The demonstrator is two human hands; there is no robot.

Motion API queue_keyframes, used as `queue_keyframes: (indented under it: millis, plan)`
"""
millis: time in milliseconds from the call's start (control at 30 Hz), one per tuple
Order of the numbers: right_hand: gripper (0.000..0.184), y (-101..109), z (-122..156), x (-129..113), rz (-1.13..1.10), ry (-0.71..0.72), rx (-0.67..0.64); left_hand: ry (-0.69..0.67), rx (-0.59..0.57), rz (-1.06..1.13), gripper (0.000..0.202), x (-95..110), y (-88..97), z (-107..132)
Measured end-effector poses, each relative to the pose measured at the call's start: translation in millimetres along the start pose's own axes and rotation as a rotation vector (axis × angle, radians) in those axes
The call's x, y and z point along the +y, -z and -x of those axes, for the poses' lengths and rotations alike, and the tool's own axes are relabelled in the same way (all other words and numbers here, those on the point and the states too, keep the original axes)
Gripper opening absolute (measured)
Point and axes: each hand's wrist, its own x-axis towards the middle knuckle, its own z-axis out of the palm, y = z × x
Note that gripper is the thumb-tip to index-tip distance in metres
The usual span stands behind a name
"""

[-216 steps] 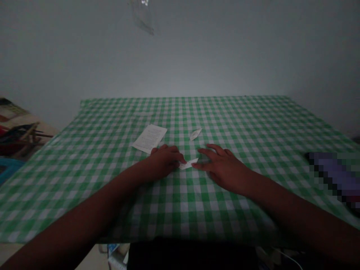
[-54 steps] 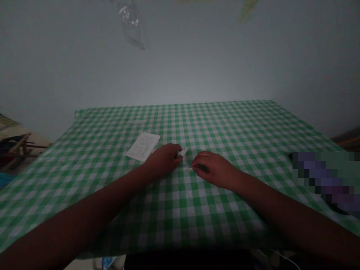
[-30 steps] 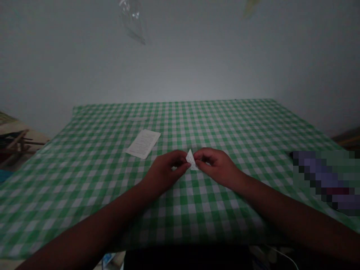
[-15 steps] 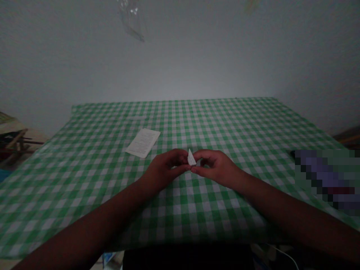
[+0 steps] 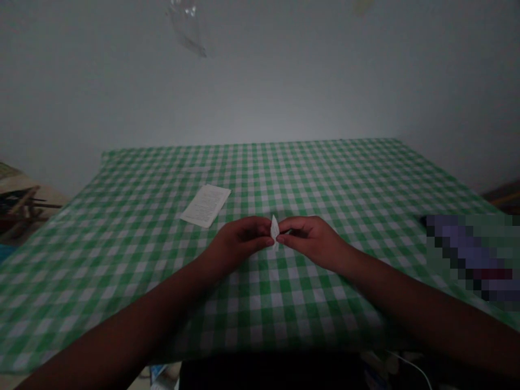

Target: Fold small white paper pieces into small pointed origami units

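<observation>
Tiny bit of news: the small folded white paper (image 5: 275,232) is narrow and pointy, standing pretty much upright, pinched between the left hand (image 5: 244,239) and right hand (image 5: 312,242).

The left hand (image 5: 239,242) and right hand (image 5: 312,242) end long, bare forearms (image 5: 130,309).

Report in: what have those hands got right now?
Left hand and right hand pinching small folded white paper. Printed white paper sheet lies apart on green-and-white gingham tablecloth.

Folded slip (image 5: 275,233): thin white paper, matt. Printed sheet (image 5: 205,206): same matt white paper, smooth. Gingham cloth (image 5: 325,162): green and white, matt, lying smooth. Wall (image 5: 284,81): smooth, matt paint. Clear plastic film (image 5: 187,27): glossy.
</observation>
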Motion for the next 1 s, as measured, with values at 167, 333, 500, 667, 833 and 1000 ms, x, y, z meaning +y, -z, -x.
queue_keyframes:
  millis: [167,333,500,667,833,1000]
  plan:
    - [0.014,-1,-1,-1,-0.005,-0.002,0.016,-0.016,-0.038,0.025,0.029,-1,1.5,-1]
    - [0.012,-3,-2,1,-0.004,-0.041,0.068,-0.003,-0.042,-0.014,0.032,-1,1.5,-1]
    - [0.013,-6,-3,4,-0.075,-0.027,0.14,-0.022,-0.036,-0.005,0.03,-2,-1.0,-2]
    - [0.012,-7,-2,4,-0.085,-0.047,0.145,0.0,-0.017,-0.018,0.028,0,-3.6,-2]
    - [0.015,-6,-2,0,-0.181,-0.091,0.114,0.013,-0.011,-0.001,0.03,1,-3.1,-2]
    - [0.008,-1,-2,-6,-0.137,-0.096,0.042,0.024,-0.051,0.007,0.026,-3,1.7,-4]
